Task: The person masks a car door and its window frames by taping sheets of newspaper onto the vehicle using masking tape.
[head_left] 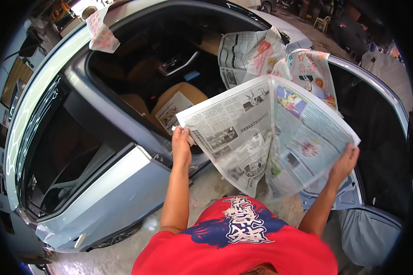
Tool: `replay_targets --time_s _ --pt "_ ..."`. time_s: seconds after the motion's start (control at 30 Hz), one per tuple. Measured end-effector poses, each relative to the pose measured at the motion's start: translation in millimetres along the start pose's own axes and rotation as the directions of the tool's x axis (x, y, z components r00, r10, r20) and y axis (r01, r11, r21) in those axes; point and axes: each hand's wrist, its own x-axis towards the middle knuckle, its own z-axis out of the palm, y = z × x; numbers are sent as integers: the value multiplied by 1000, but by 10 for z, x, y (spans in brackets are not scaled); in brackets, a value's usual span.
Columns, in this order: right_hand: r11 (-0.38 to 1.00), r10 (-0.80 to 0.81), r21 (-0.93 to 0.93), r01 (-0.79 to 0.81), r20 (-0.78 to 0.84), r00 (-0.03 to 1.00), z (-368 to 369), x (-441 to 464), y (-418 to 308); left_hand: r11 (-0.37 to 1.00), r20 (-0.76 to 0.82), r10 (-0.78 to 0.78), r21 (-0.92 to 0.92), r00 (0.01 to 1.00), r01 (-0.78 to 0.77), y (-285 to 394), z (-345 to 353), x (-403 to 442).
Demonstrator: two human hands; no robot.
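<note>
Holding a newspaper sheet (234, 130) spread — left hand (181, 143) pinching at nine o'clock, right hand (346, 161) at three; moving it likely calls for even tension.

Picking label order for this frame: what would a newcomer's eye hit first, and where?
First, the spread newspaper at the centre, gripped at its sides by the left hand and right hand. Then the bright red shirt at bottom centre, with white lettering over a dark blue print. Behind, the tan seat stands out inside the pale car.
</note>
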Motion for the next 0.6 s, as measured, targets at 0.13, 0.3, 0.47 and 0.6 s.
replay_targets --time_s 0.13,0.3,0.47,0.6 --pt "964 -218 -177 198 -101 971 -412 449 -295 992 -54 108 72 993 -104 133 265 448" --pt "907 -389 -235 350 -145 910 -835 669 -657 812 -276 581 260 766 -523 -183 448 1143" --pt "812 -580 -235 534 -217 786 -853 641 -1175 794 -310 607 197 732 -575 -204 658 1468" --pt "748 -657 -345 567 -260 708 -741 664 -1515 823 -243 565 224 788 -522 -472 876 1655"
